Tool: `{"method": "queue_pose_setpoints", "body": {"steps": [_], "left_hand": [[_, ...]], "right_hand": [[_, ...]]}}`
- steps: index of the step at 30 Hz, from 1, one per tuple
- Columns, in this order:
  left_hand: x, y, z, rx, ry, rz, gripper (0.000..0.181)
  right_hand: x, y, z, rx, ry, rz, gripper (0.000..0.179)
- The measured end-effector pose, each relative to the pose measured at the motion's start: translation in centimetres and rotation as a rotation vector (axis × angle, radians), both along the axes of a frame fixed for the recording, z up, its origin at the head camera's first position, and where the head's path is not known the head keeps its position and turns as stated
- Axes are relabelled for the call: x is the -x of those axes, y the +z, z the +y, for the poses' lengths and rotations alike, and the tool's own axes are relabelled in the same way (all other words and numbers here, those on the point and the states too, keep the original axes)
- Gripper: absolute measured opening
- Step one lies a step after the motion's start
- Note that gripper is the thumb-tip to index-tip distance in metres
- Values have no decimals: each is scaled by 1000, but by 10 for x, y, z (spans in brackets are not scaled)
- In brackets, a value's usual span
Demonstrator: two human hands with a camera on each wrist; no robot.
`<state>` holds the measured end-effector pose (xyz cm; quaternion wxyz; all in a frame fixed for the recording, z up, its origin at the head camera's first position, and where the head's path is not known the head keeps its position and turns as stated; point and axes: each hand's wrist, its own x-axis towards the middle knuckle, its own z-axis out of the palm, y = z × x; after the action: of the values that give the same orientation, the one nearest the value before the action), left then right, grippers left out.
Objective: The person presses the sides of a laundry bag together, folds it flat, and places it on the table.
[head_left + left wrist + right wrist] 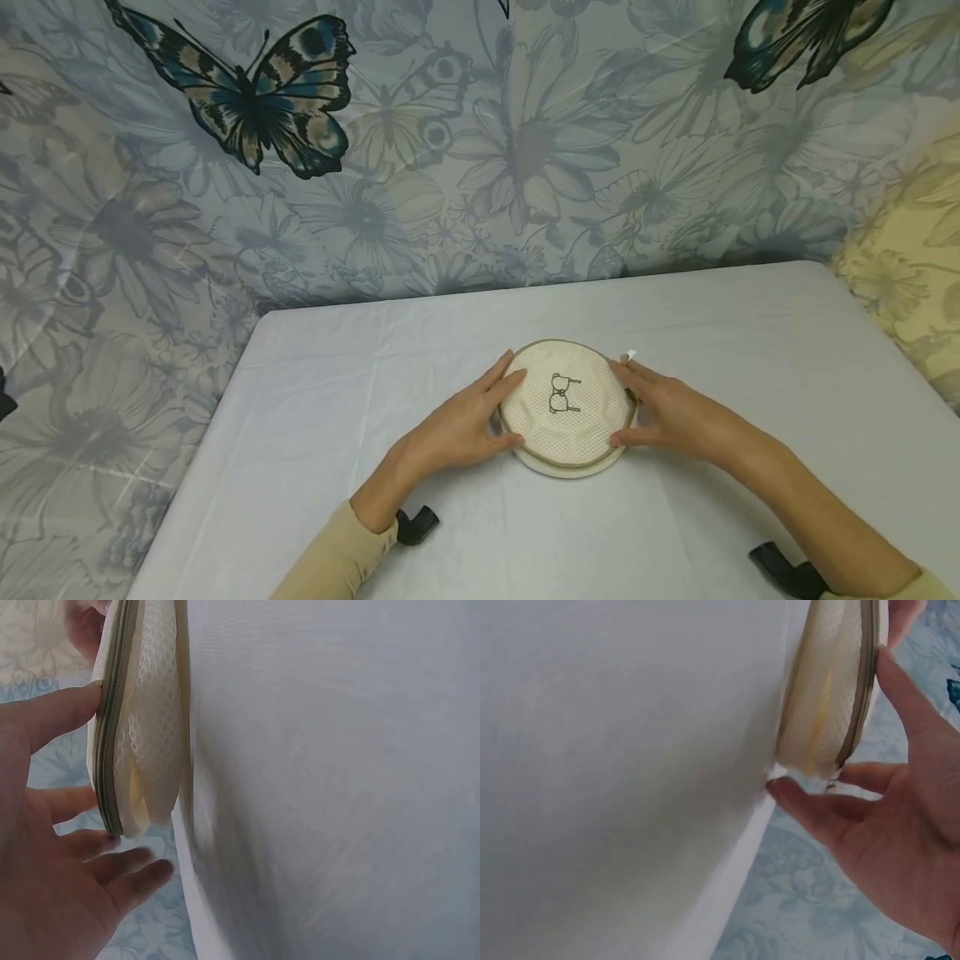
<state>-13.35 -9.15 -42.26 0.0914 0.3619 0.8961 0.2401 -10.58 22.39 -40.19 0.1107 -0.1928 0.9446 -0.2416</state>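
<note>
A round cream mesh laundry bag (566,437), with a zipper around its upper rim and a dark line drawing on top, lies on the white table. At its left side is my left hand (470,417), thumb and fingers spread and fairly straight, touching the rim. My right hand (663,412) touches the opposite side, its thumb on the zipper (868,682) near the front and its fingers farther back. In the left wrist view, the lower fingers (150,881) stay apart from the mesh side. A small white tab (631,355) shows by the right fingertips.
A white cloth (337,392) covers the table. Behind it hangs a curtain (420,192) with flowers and butterflies, yellowish at the right. Black wrist mounts (417,526) sit under both forearms.
</note>
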Motion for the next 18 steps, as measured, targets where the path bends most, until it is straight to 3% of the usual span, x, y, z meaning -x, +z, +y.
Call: {"method": "queue_pose_setpoints", "body": {"steps": [6, 10, 18], "left_hand": [[-1, 1, 2, 35, -26, 85, 87], [-3, 2, 5, 41, -39, 107, 86], [-3, 5, 17, 79, -74, 135, 88]], "right_hand": [[-8, 2, -3, -63, -2, 94, 105], [-9, 2, -8, -68, 50, 176, 103], [-9, -3, -11, -93, 140, 211, 100]]}}
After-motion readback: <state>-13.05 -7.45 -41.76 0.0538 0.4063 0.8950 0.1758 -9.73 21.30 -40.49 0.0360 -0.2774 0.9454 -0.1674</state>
